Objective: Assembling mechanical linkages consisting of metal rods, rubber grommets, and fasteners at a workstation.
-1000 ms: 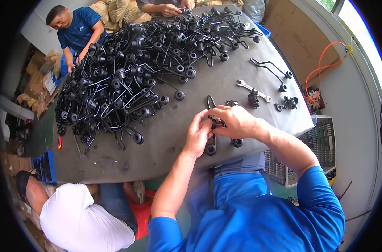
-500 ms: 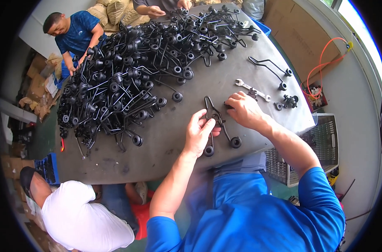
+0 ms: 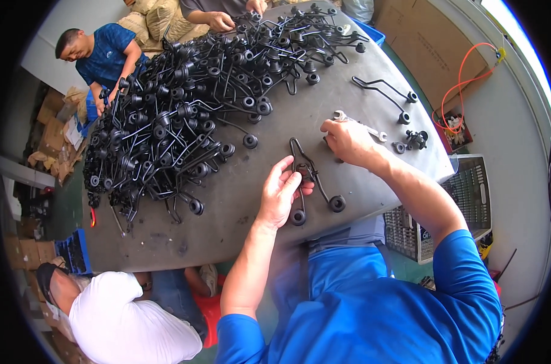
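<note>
So we've got our left hand [image 3: 280,193] just right of the big pile [image 3: 166,115] of black rods, on the near side, and its grip is closed on a bent rod [image 3: 318,177]. Loop end points away from us, and the 2 legs with round black rubber ends point back our way. Our thumb is up against a small dark clamp [image 3: 305,173] sitting between the legs.

Our right hand [image 3: 339,141] is farther right of the pile, fingers curled down near the surface [image 3: 242,209], partly covering a wrench [image 3: 374,131]. Can't tell if that grip has anything in it, the fingers hide it.

Farther right of the pile than the wrench there's a black ring [image 3: 399,147] next to a chunky black fitting [image 3: 417,139]. A spare rod [image 3: 380,91] lies right of the pile too, well apart from it.

We've got company: a co-worker in dark blue [image 3: 109,51] left of the pile, hands [image 3: 221,21] of another person at its far edge, and a co-worker in white [image 3: 130,318] on its near side.
</note>
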Available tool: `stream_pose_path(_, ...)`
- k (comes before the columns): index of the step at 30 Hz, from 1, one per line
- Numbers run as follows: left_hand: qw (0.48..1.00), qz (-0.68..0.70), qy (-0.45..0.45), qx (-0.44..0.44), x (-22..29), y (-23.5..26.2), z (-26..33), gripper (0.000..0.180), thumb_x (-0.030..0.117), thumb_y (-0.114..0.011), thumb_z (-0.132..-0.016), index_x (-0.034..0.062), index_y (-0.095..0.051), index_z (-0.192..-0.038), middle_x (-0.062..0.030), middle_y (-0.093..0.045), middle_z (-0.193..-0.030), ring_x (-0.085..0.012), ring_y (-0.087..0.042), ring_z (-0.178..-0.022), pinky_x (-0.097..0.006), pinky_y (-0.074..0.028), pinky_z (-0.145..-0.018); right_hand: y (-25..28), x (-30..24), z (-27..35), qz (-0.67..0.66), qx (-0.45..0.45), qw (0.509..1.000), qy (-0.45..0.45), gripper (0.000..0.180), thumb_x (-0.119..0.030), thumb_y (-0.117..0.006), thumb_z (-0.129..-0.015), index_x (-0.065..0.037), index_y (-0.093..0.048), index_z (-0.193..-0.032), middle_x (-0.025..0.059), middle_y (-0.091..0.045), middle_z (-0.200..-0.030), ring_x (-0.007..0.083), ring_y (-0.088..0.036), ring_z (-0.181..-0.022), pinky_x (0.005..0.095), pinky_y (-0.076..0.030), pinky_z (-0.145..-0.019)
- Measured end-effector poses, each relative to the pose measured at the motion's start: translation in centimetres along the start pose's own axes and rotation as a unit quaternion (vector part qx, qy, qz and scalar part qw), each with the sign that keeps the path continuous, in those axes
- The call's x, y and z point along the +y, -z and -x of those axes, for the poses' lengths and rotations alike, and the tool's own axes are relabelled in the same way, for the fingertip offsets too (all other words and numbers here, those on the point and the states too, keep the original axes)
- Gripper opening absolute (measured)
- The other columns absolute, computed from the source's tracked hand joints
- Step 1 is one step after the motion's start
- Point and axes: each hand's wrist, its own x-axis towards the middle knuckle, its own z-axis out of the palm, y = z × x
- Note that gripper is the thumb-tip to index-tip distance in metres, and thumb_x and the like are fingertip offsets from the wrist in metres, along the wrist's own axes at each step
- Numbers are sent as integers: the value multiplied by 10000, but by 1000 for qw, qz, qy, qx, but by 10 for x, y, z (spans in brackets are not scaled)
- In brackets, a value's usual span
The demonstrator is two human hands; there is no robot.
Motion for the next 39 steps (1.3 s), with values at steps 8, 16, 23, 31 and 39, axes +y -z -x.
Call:
stream_pose_path(8,999,41,-1,-29,-1,9,-3,503,148,-551,-984,30,-345,-1427,-137,-634,-1130,-248,-663,-929,-373,-553,-807,8,-25,14,-445,-18,871,-209,191,-118,-651,-898,20,-631,-1028,84,-672,-778,141,-626,-603,292,-521,-561)
stream_pose_path(16,999,31,7,-27,6,7,-4,510,136,-553,-975,16,-342,-1424,-134,-642,-1104,-239,-667,-914,-370,-556,-805,-15,-43,47,-364,4,914,-179,164,-106,-667,-873,24,-610,-956,85,-675,-765,121,-630,-679,276,-521,-634)
stream_pose_path(23,996,-71,34,46,15,-8,-9,583,78,-706,-875,-15,-403,-1364,-130,-654,-1034,-191,-664,-854,-310,-553,-746,-17,-47,49,-361,21,914,-185,153,-95,-653,-867,22,-607,-954,100,-674,-749,129,-643,-680,285,-527,-636)
stream_pose_path(31,985,-142,23,94,13,-14,-12,560,59,-786,-800,-26,-476,-1259,-72,-669,-863,-112,-615,-708,-241,-496,-605,-20,-69,68,-272,81,957,-63,237,-24,-616,-814,7,-621,-1049,146,-644,-833,304,-651,-749,373,-533,-674)
stream_pose_path(39,996,-43,44,69,8,-22,-15,465,186,-719,-874,26,-477,-1237,-26,-549,-858,-80,-491,-606,-215,-404,-501,-2,3,31,39,63,997,11,136,-38,-592,-788,9,-590,-916,186,-626,-878,385,-643,-780,450,-529,-686)
